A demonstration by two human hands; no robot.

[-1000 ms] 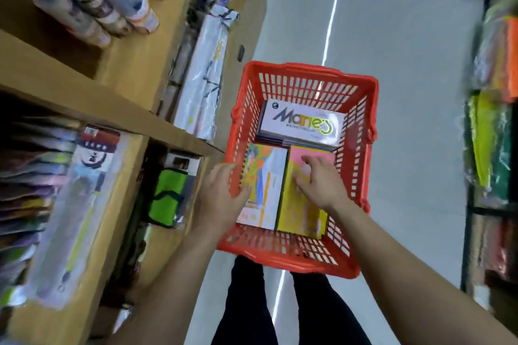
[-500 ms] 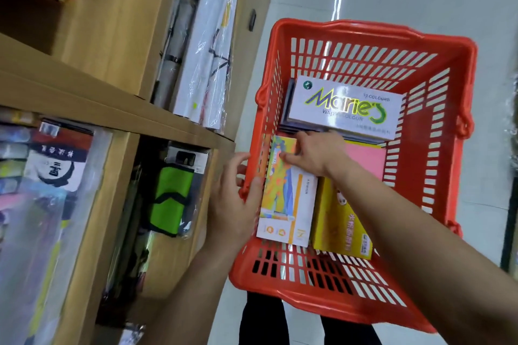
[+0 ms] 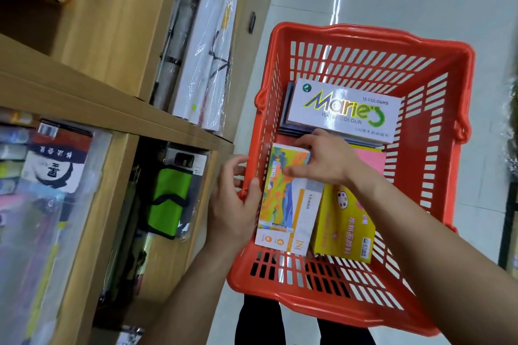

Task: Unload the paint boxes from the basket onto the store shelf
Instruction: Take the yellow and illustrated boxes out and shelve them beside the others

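A red plastic basket (image 3: pixel 437 148) sits in front of me, holding paint boxes. A white Marie's water colour box (image 3: pixel 343 112) lies on a stack at the far end. A colourful painted-cover box (image 3: pixel 286 204) lies at the near left, and a yellow and pink box (image 3: pixel 346 221) lies beside it on the right. My right hand (image 3: pixel 322 159) grips the far end of the colourful box, thumb under its top edge. My left hand (image 3: pixel 235 199) holds the basket's left rim, its thumb touching that box's left side.
Wooden store shelves (image 3: pixel 117 109) stand on the left, with rolled white paper packs (image 3: pixel 207 59), a green pouch in plastic (image 3: pixel 168 199), bagged brush sets (image 3: pixel 53 176) and tubes on top. Grey floor aisle runs ahead. My dark trousers (image 3: pixel 260 325) show below the basket.
My right hand shifted from the yellow box to the far end of the colourful box and closed on it. The view came closer to the basket. My left hand stays at the rim.
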